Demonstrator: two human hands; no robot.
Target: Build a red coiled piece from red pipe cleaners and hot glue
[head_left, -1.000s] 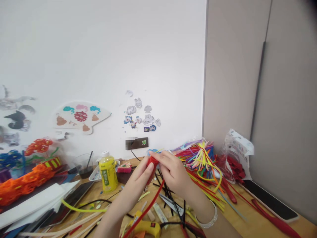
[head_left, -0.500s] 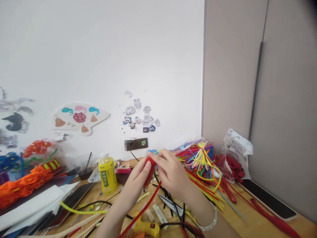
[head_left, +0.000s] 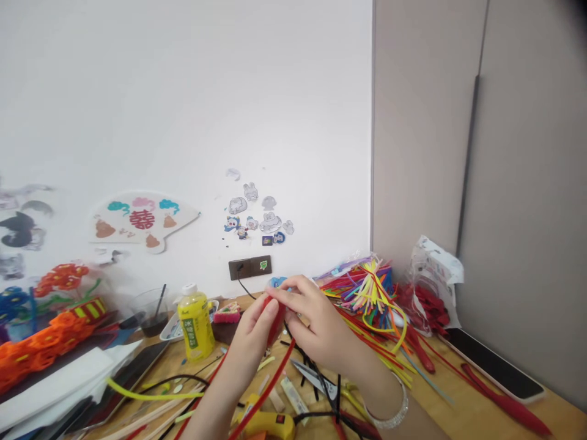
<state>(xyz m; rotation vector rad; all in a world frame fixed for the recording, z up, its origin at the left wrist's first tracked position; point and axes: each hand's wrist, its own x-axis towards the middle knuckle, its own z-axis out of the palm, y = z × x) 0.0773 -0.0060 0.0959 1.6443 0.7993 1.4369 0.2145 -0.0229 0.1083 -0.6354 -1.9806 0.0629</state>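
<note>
Both hands meet above the table around a red fuzzy piece point(head_left: 276, 327) that looks like wound pipe cleaner. My left hand point(head_left: 254, 327) pinches it, thumb on the near side. At its top, the fingers of my right hand point(head_left: 312, 308) are closed on the red piece too, partly hiding it. A long red pipe cleaner strand point(head_left: 270, 384) trails from beneath the right hand toward the front edge of the view. Below the hands lie grey-bladed scissors point(head_left: 316, 380) and a yellow glue gun point(head_left: 268, 423).
A yellow-labelled bottle point(head_left: 196, 324) stands left of the hands. Colourful pipe cleaners point(head_left: 367, 290) are heaped at the right, near a phone point(head_left: 498, 365). Orange fuzzy flowers point(head_left: 46, 342) and white sheets point(head_left: 59, 388) lie at far left. A socket point(head_left: 250, 267) with a plugged-in cord is on the wall.
The view has shifted slightly to the right. My right fingers have moved a little over the top of the red piece; both hands keep their hold.
</note>
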